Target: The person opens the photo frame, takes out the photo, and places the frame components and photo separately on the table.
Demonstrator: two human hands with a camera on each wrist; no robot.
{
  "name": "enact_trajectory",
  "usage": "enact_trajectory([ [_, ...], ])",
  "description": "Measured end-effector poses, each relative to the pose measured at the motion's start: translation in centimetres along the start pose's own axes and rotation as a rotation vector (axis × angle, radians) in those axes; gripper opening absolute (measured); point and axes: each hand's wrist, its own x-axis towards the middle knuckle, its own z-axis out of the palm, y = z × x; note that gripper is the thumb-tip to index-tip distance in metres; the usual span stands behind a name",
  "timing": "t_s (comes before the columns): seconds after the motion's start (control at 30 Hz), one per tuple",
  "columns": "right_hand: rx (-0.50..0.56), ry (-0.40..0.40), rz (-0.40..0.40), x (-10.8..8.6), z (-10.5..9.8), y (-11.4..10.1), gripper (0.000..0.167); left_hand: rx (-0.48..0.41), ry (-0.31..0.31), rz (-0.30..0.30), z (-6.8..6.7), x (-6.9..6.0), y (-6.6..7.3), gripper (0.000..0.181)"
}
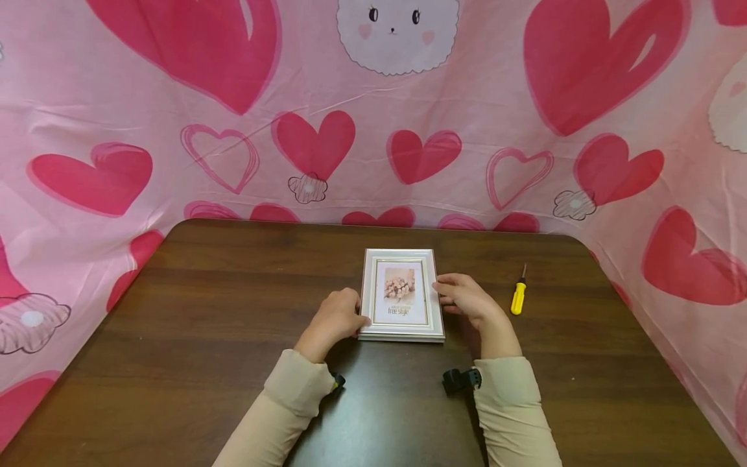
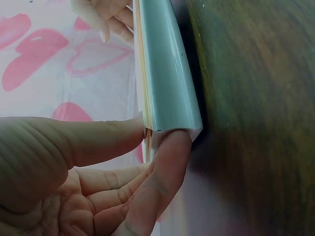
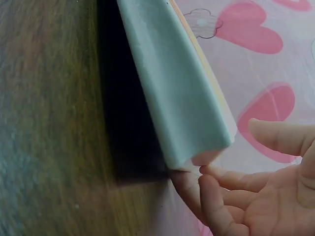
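Note:
A white picture frame point(image 1: 402, 332) is face up in the middle of the table, showing a flower print with "free style" lettering. My left hand point(image 1: 336, 319) pinches its left side. In the left wrist view the thumb point(image 2: 108, 140) presses the front edge while a finger point(image 2: 167, 169) lies against the side. At the opposite side is my right hand point(image 1: 469, 299). Its fingertips touch the frame's side low down, and the right wrist view has the thumb point(image 3: 280, 137) held away from the frame. Whether the frame is slightly raised off the table I cannot tell.
A screwdriver point(image 1: 517, 298) with a yellow handle lies on the dark wooden table point(image 1: 233, 285), right of my right hand, its tip pointing away. Behind the table and along its sides hangs a pink cloth point(image 1: 373, 97) printed with hearts.

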Motion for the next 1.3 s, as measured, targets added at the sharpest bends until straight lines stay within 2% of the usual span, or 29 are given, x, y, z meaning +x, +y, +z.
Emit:
enact_trajectory([
  [0.33,0.098,0.144,-0.064,0.46,-0.44,0.29,0.037,-0.04,-0.023,-0.002,-0.17,0.01,-0.08,0.019],
  [0.5,0.157,0.188,-0.101,0.47,-0.36,0.38,0.035,-0.05,-0.03,0.006,-0.14,0.0,-0.16,0.019],
  [0.67,0.178,0.217,-0.103,0.46,-0.36,0.38,0.034,-0.06,-0.039,0.018,-0.06,0.02,-0.18,0.018],
  [1.07,0.223,0.241,-0.104,0.48,-0.69,0.58,0.037,-0.053,-0.053,0.016,0.13,0.14,-0.02,0.016],
  [1.23,0.307,0.194,-0.089,0.35,-0.82,0.38,0.05,-0.054,-0.051,0.028,0.12,0.12,-0.03,0.016],
  [1.3,0.35,0.171,-0.085,0.36,-0.84,0.38,0.05,-0.053,-0.052,0.031,0.13,0.15,-0.05,0.016],
])
